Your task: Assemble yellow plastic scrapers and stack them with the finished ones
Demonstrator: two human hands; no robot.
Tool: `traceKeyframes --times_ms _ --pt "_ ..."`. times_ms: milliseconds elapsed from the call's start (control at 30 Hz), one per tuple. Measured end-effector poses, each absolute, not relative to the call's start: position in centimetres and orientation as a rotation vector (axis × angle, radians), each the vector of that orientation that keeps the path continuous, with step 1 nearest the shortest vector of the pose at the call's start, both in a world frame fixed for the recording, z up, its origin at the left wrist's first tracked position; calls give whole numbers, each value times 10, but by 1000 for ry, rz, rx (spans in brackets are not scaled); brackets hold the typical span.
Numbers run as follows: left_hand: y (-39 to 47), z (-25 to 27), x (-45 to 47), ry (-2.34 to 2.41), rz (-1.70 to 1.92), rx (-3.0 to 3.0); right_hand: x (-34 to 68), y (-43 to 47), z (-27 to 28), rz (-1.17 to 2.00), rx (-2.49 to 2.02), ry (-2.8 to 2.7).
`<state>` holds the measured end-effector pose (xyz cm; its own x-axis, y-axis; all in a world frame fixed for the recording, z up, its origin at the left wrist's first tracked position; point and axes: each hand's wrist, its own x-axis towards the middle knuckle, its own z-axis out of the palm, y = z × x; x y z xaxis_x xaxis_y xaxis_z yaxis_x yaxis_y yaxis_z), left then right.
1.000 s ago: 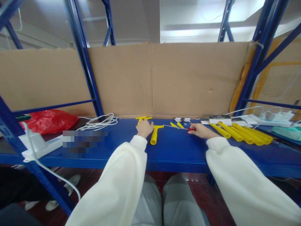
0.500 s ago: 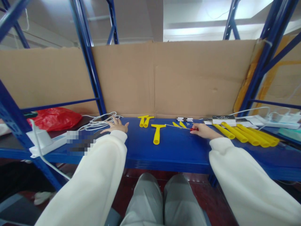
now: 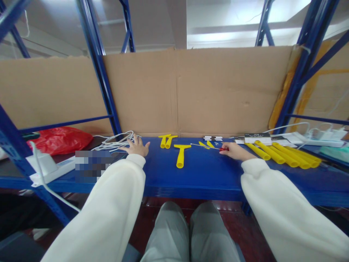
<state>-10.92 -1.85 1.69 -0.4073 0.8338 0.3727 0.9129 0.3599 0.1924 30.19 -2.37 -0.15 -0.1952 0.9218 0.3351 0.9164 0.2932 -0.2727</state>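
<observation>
My left hand rests with fingers spread at the left of the blue tabletop, beside coiled white cables. In my right hand is a screwdriver with a red handle, its thin shaft pointing left. The shaft's tip is close to the crossbar of a yellow T-shaped handle; whether they touch I cannot tell. Behind it lie two more T-shaped yellow pieces. Small flat yellow pieces and tiny metal bits sit beyond the screwdriver.
Several yellow tubes lie at the right, near a black-and-white box. Small black-and-white items sit at the back. Cardboard walls the rear. At the left are a white power strip and a red plastic bag.
The whole view has shifted slightly, with most things a little further left. Both hands and the yellow pieces keep nearly the same places on the table.
</observation>
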Motion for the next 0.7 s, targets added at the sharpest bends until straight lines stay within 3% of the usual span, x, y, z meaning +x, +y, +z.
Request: traceKeyframes --times_ms 200,700 --pt "-15 36 -56 -2192 -403 -1901 304 -24 -1 10 -1661 -2104" --pt "-1 -1 -3 -2232 -691 -2448 315 -20 -4 79 -1661 -2169"
